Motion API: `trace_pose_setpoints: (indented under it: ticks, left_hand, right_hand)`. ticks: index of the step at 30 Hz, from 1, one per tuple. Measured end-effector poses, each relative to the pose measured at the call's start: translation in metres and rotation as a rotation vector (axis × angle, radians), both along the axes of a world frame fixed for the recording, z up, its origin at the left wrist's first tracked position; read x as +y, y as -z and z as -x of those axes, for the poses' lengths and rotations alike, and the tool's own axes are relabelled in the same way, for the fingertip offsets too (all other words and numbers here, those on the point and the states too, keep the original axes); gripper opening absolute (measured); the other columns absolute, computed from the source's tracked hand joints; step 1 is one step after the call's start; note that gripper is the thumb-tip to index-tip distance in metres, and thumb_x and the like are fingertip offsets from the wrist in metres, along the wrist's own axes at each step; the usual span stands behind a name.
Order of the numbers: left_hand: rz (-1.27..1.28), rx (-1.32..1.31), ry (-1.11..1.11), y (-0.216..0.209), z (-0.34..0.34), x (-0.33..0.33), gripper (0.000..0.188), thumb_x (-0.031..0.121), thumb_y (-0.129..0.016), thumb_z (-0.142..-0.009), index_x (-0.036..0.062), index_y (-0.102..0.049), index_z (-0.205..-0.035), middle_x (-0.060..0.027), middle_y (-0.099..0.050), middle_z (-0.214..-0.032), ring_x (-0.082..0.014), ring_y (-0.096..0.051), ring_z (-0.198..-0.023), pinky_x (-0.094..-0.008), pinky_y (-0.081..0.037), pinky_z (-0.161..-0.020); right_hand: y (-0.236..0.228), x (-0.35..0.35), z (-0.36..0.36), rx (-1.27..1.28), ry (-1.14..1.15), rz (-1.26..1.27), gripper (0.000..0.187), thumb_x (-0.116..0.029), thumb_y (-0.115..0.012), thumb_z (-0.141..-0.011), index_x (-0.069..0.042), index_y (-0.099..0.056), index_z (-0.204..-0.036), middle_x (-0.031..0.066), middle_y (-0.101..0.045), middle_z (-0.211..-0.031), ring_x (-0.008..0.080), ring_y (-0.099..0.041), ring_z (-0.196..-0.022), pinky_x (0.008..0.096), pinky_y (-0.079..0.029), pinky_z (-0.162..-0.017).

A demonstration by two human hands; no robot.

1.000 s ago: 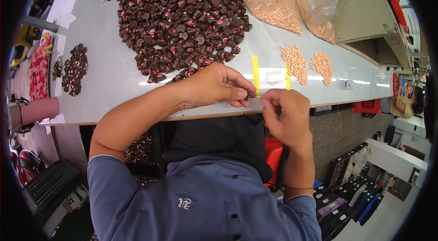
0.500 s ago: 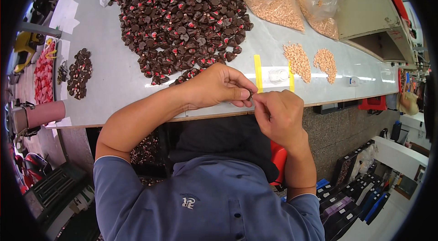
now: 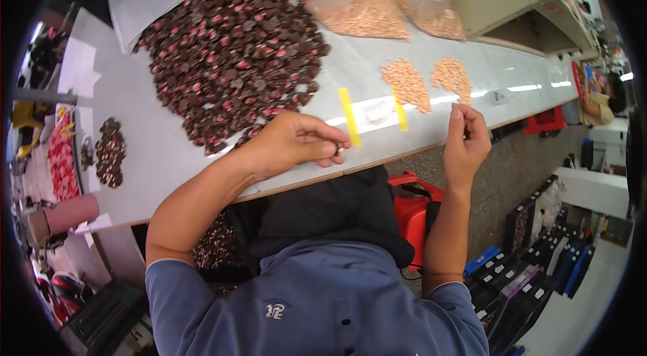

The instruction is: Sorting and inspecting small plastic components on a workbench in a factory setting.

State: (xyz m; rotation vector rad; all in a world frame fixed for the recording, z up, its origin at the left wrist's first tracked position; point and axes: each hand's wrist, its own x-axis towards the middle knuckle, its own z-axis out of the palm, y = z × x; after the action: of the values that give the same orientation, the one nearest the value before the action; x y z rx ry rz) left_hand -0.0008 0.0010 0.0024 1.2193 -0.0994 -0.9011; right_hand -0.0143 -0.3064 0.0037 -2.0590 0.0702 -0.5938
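Note:
My left hand (image 3: 286, 147) pinches a small dark piece (image 3: 339, 148) between thumb and fingers, just over the table's front edge. It looks like one of the dark brown pieces with red and white marks in the large heap (image 3: 236, 53) beyond that hand. Off to the right, my right hand (image 3: 468, 144) is raised with thumb and fingertips together. Whatever they may hold is too small to make out. Its fingertips are at the near end of one small pile of tan pellets (image 3: 450, 78). Another tan pile (image 3: 407, 84) lies to its left.
Yellow tape strips (image 3: 350, 117) flank a small clear item (image 3: 377, 112) on the table (image 3: 148, 174). Clear bags of tan pellets (image 3: 367, 12) stand at the back. A smaller dark pile (image 3: 110, 154) and a pink cylinder (image 3: 73, 213) are at left. A red stool (image 3: 409, 221) stands below.
My right hand has moved away from the left, out to the right and up to the tan piles. The left still pinches the dark piece. The whole view has shifted and tilted.

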Motion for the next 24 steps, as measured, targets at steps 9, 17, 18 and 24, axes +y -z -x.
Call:
trace_pose_setpoints:
  ticks: [9,17,18,24]
  left_hand:
    - [0.040,0.043,-0.024,0.007,0.003,0.004,0.028,0.008,-0.072,-0.087,-0.0039,-0.064,-0.112,-0.0172,-0.068,-0.113,-0.0211,-0.069,-0.094,-0.0309,-0.056,-0.078]
    - [0.031,0.047,-0.002,0.006,0.002,0.001,0.028,0.007,-0.071,-0.088,-0.0047,-0.064,-0.112,-0.0160,-0.067,-0.113,-0.0204,-0.069,-0.094,-0.0308,-0.057,-0.080]
    - [0.030,0.049,-0.009,0.005,0.002,0.001,0.028,0.007,-0.071,-0.088,-0.0047,-0.064,-0.112,-0.0160,-0.067,-0.113,-0.0204,-0.069,-0.094,-0.0308,-0.057,-0.080]
    - [0.017,0.030,0.007,0.005,0.003,0.002,0.025,0.004,-0.069,-0.089,-0.0045,-0.065,-0.113,-0.0112,-0.070,-0.105,-0.0160,-0.069,-0.093,-0.0274,-0.057,-0.080]
  right_hand:
    - [-0.002,-0.032,-0.028,0.233,0.047,0.452,0.010,-0.007,-0.062,-0.087,-0.002,-0.065,-0.095,0.0048,-0.050,-0.054,0.0102,-0.046,-0.050,0.0302,-0.036,-0.048]
    - [0.001,-0.023,-0.058,0.162,-0.083,0.684,0.011,-0.012,-0.064,-0.085,-0.009,-0.063,-0.095,0.0084,-0.057,-0.059,0.0304,-0.060,-0.056,0.0422,-0.043,-0.053]
    - [0.001,-0.023,-0.059,0.182,-0.078,0.708,0.009,-0.012,-0.064,-0.085,-0.009,-0.062,-0.093,0.0086,-0.058,-0.060,0.0303,-0.061,-0.057,0.0422,-0.044,-0.054]
    - [-0.003,-0.023,-0.063,0.250,-0.089,0.726,0.007,-0.012,-0.064,-0.085,-0.009,-0.061,-0.089,0.0090,-0.061,-0.063,0.0301,-0.063,-0.061,0.0417,-0.047,-0.057]
